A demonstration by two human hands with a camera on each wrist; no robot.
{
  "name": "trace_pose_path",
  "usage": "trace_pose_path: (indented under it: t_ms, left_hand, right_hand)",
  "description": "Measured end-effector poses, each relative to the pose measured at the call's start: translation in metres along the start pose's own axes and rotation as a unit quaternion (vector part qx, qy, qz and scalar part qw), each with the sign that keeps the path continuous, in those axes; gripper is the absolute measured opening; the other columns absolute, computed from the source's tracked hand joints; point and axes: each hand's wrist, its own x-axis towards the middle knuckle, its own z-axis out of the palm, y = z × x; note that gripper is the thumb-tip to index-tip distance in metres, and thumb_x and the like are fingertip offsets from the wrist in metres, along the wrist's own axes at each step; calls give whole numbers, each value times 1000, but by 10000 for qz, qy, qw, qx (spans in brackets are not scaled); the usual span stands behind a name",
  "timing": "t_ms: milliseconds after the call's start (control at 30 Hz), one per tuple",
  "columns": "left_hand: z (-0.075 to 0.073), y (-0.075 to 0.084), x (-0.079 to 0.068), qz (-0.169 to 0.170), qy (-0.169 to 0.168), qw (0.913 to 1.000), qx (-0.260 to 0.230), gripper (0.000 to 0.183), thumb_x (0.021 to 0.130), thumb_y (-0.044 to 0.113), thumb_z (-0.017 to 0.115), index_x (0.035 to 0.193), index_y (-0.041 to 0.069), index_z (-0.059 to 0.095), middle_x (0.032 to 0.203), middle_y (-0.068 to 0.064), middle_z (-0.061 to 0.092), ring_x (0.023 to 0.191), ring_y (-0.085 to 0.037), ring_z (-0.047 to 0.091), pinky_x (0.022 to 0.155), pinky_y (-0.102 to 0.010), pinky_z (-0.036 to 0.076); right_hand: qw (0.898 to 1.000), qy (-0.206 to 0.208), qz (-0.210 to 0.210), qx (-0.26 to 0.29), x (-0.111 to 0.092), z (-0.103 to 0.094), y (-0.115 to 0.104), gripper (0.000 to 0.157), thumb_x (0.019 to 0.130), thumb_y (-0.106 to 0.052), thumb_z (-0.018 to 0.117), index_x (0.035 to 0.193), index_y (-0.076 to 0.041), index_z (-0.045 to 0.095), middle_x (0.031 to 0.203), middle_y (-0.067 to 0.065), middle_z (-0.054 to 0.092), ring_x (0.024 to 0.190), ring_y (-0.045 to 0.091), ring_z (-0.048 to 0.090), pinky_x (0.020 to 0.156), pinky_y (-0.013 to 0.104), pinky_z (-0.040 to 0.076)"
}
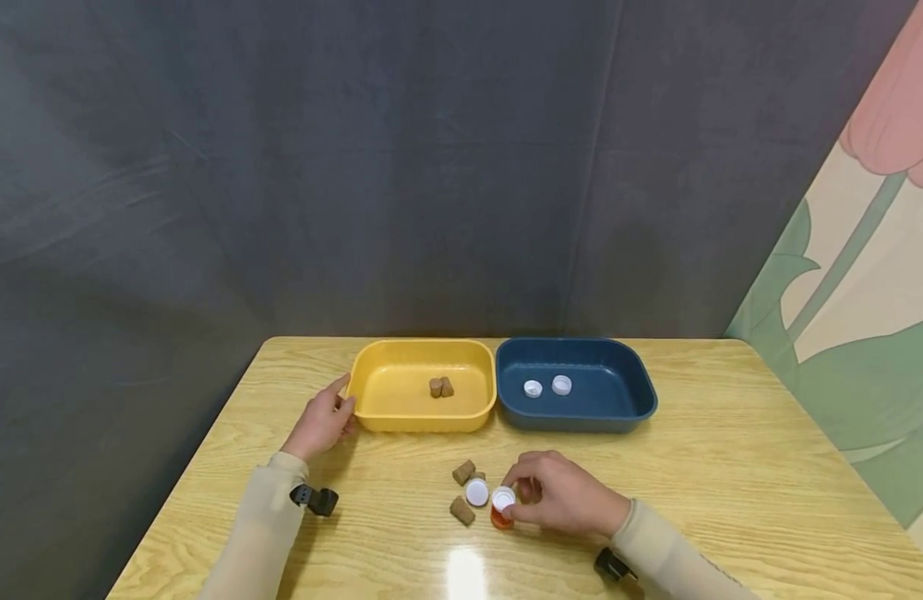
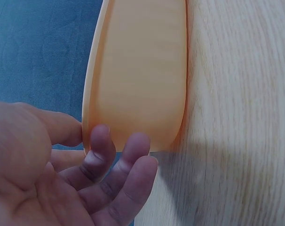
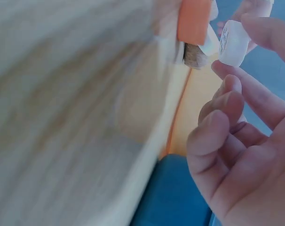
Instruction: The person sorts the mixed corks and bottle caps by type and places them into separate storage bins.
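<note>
My right hand point(image 1: 566, 496) pinches a white bottle cap point(image 3: 234, 43) between thumb and index finger. In the head view that cap sits directly above an orange ribbed cap point(image 1: 500, 522) on the table. Close to its left are another white cap point(image 1: 477, 492) and several brown corks point(image 1: 463, 510). My left hand point(image 1: 322, 423) holds the left end of a yellow tray point(image 1: 419, 423), thumb and fingertips at its rim in the left wrist view. Two corks point(image 1: 442, 387) lie inside this tray.
A dark blue tray point(image 1: 581, 421) stands right beside the yellow one, with two white caps point(image 1: 547, 387) in it. Both trays are at the back of the wooden table point(image 1: 731, 467), before a dark curtain point(image 1: 431, 167). A wall with painted flowers point(image 1: 866, 333) is at the right.
</note>
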Motion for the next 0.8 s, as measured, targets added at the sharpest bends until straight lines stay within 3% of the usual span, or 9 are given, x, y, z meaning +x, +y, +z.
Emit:
trace_pose_path:
  t_ms: [433,800]
  left_hand:
    - [1,-2,1,1,23,10000,23,56,108,12,44,157,-2,22,88,-17,58,72,-24,64,62,-35,55]
    - [1,-2,1,17,-5,10000,-46,56,107,11,44,157,-3,22,87,-18,59,73,-25,64,64,-35,56]
  right_hand:
    - [9992,344,94,-194,3,-22,3,17,82,-28,83,93,-19,74,72,-6,57,63,5,50,59,19,43]
    - [9956,807,128,-453,7,-54,12,15,81,-27,84,90,-21,73,70,-8,54,62,8,48,55,19,40]
